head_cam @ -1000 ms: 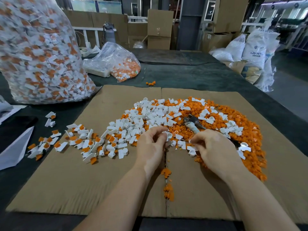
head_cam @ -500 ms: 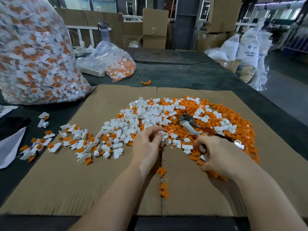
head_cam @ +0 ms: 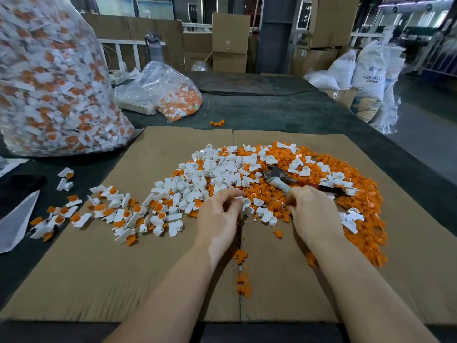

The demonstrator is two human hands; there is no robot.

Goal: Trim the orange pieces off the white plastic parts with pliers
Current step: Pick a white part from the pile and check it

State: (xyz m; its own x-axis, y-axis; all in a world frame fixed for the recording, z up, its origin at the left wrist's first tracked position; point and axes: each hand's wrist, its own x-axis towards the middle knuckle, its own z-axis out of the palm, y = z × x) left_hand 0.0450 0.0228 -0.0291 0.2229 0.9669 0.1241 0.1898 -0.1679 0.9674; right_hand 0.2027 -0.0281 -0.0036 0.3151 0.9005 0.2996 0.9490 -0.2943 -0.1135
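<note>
A heap of trimmed white plastic parts [head_cam: 222,169] and cut orange pieces [head_cam: 346,174] lies on a cardboard sheet [head_cam: 99,268]. White parts with orange pieces still attached [head_cam: 123,214] are spread to the left. The pliers [head_cam: 277,178] lie on the heap, one handle wrapped in tape, the other red and black. My left hand [head_cam: 220,216] pinches a white part [head_cam: 243,201] at the heap's near edge. My right hand [head_cam: 314,211] has its fingers curled at the end of the wrapped handle; the fingertips are hidden.
A big clear bag of untrimmed parts [head_cam: 49,82] stands at the far left, with a smaller bag [head_cam: 173,95] behind the cardboard. Loose orange bits [head_cam: 242,280] lie along the cardboard's seam. White sacks [head_cam: 366,78] and boxes [head_cam: 230,40] stand beyond the dark table.
My right hand drew back from the heap, then moved up onto the pliers' wrapped handle. My left hand stayed at the heap's edge with the white part between its fingers.
</note>
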